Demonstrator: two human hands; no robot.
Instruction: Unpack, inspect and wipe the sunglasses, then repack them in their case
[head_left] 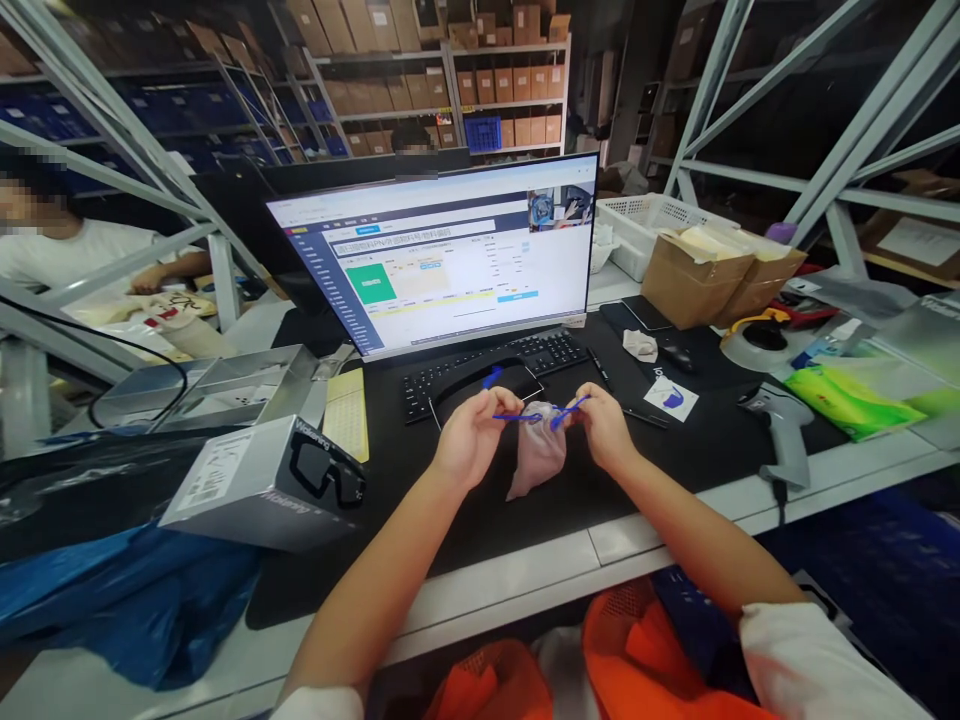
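Observation:
A small greyish-pink drawstring pouch hangs over the black desk mat between my two hands. Its blue cord stretches out to both sides from the gathered neck. My left hand pinches one end of the cord, and my right hand pinches the other. Whether anything is inside the pouch, I cannot tell. Just behind my left hand, a dark curved lens-like piece with a bit of blue lies in front of the keyboard.
A monitor stands behind the keyboard. To the left is a grey box printed with sunglasses, near a blue plastic bag. On the right are a barcode scanner, a green packet and cardboard boxes. Another person sits far left.

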